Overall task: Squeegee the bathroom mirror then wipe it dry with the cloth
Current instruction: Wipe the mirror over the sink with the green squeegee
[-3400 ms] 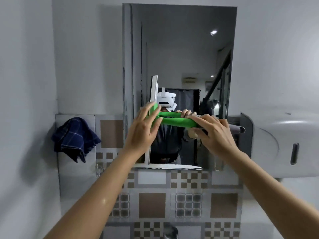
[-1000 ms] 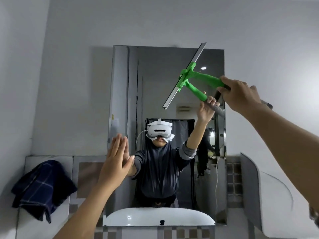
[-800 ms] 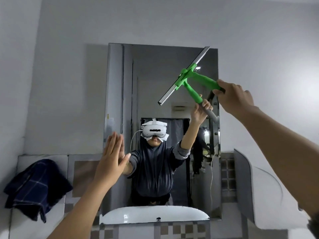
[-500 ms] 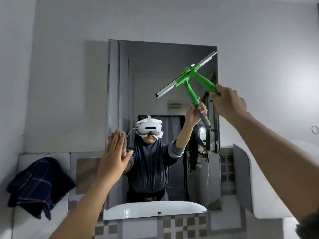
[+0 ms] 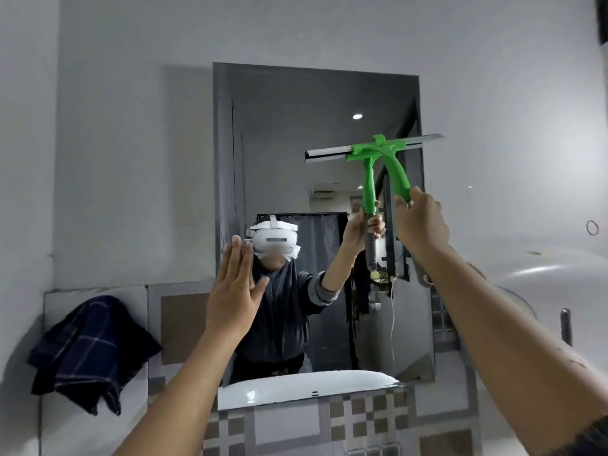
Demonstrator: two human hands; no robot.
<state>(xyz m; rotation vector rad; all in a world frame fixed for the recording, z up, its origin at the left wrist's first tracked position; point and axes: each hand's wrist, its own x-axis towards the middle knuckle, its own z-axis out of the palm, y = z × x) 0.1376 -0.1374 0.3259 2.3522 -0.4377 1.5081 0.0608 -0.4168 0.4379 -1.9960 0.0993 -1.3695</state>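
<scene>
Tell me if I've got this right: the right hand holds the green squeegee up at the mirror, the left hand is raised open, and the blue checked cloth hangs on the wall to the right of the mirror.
One detail is off. In the head view the cloth hangs left of the mirror, not right. The rest stands: the right hand holds the green squeegee up at the mirror, and the left hand is raised open.

The right hand [image 5: 421, 225] is raised and fisted around the squeegee [image 5: 381, 153] handle; left of it and lower, the left hand [image 5: 235, 294] is upright, flat, fingers [image 5: 235, 255] straight.
</scene>
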